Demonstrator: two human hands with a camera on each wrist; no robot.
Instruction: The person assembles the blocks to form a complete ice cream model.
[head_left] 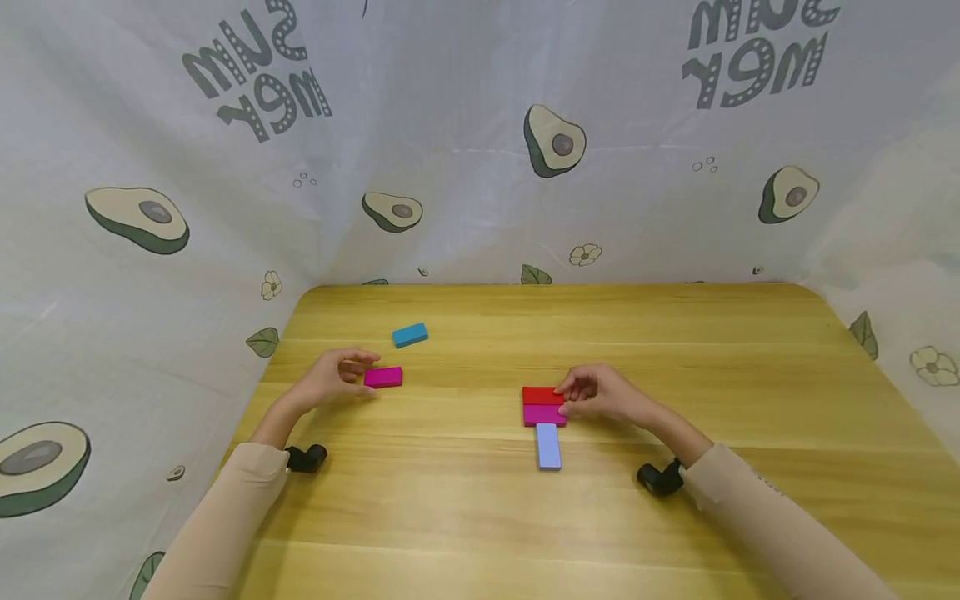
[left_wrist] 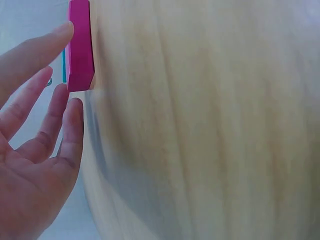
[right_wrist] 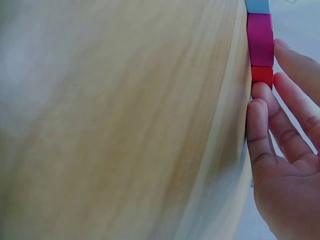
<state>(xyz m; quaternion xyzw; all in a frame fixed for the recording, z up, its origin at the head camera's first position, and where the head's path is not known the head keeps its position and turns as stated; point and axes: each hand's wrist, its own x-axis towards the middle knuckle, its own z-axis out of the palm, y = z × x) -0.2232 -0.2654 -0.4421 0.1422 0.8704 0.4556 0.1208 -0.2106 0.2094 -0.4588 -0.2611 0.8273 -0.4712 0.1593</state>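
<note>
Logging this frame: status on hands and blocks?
Left hand open, fingertips at loose magenta block. Right hand open, touching red block of the three-block cluster. Nothing in the way.

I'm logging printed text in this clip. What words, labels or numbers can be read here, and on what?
"SUM MER", printed upside down on the avocado-print cloth backdrop, upper left.
"SUM MER" again, upside down, upper right of the same cloth; its top is cut off by the frame edge.
The blocks, such as the magenta block by the left hand, show no lettering.
</note>
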